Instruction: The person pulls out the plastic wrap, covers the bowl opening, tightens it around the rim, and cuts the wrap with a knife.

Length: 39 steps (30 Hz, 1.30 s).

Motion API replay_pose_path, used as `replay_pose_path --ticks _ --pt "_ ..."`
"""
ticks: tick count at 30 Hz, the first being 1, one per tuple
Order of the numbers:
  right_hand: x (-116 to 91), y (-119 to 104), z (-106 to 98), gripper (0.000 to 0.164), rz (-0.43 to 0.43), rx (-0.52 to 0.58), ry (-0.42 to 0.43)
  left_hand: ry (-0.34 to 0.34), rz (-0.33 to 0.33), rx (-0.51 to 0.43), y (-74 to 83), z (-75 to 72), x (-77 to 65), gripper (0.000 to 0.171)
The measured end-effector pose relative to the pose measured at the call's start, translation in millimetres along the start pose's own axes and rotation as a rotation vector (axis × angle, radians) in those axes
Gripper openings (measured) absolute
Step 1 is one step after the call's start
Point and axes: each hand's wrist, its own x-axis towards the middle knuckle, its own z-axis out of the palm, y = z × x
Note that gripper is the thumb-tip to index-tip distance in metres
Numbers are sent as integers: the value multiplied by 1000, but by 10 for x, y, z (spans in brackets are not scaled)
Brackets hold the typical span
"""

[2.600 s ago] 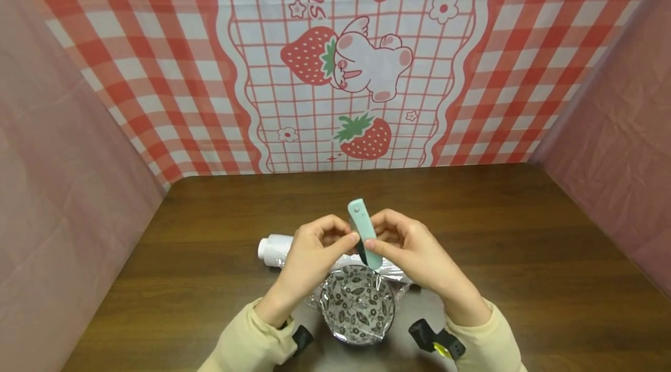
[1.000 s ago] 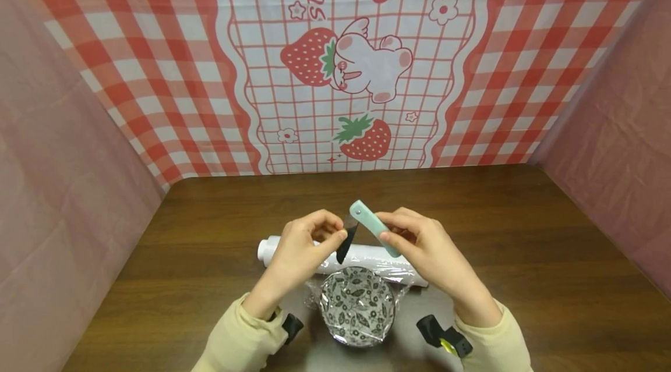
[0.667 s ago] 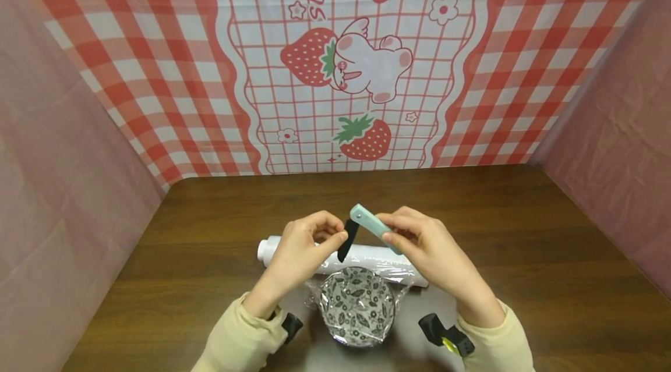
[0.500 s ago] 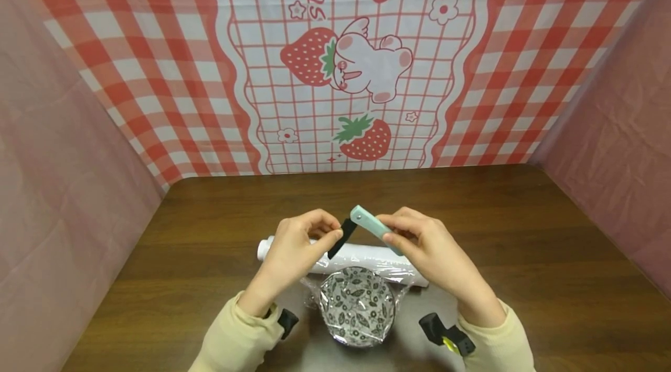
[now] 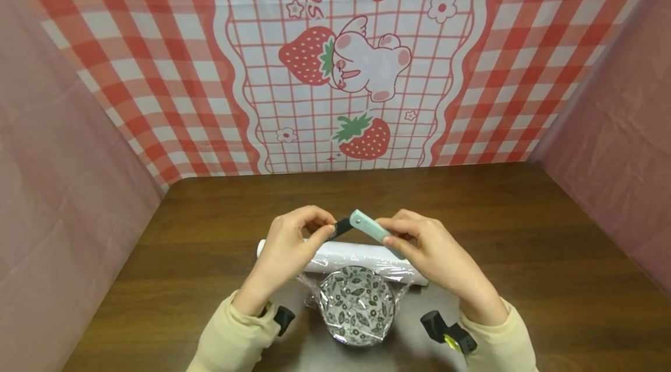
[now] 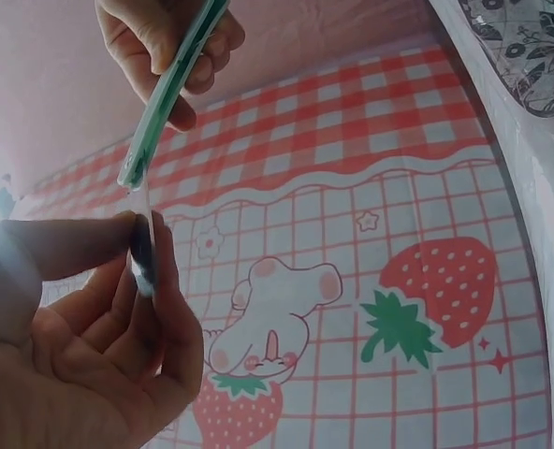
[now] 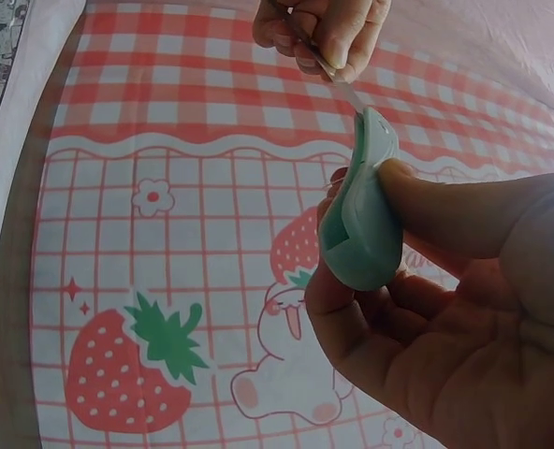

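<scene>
A folding knife [image 5: 369, 227] with a mint-green handle is held above the table, partly unfolded at a wide angle. My left hand [image 5: 293, 239] pinches its dark blade [image 5: 343, 226] between thumb and fingers. With thumb and fingers, my right hand [image 5: 427, 247] grips the handle, which the right wrist view shows from its rounded butt end [image 7: 363, 248]. Below the hands sits a bowl [image 5: 357, 305] with a dark leaf pattern, covered in clear plastic wrap. Behind it lies a white roll of plastic wrap [image 5: 362, 258], its left part overlapped by my left hand.
The brown wooden table [image 5: 209, 203] extends to both sides. A red-and-white strawberry cloth [image 5: 367, 69] hangs at the back, with pink cloth [image 5: 68, 156] on the sides. Loose wrap [image 5: 310, 296] bunches at the bowl's left edge.
The blade has swung out from along the handle to a wide angle. My left hand has moved left with it, and my right hand has shifted right with the handle, now tilted.
</scene>
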Motion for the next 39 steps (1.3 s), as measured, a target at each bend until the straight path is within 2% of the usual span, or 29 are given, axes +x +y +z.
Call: replay_pose_path --ticks 4,12,19,28,39 --pt "-5 5 2 25 -6 -15 -15 15 30 22 -8 0 -3 6" --pt "1 0 24 25 17 -64 -86 42 87 179 -16 16 -23 9" --pt "0 -10 30 25 5 -90 -102 43 81 186 -26 33 -17 10" --pt "-18 -56 46 24 -40 -163 -118 58 197 273 -50 45 -7 11" --pt "-41 -84 93 23 -41 -248 -137 6 190 250 -61 65 -13 11"
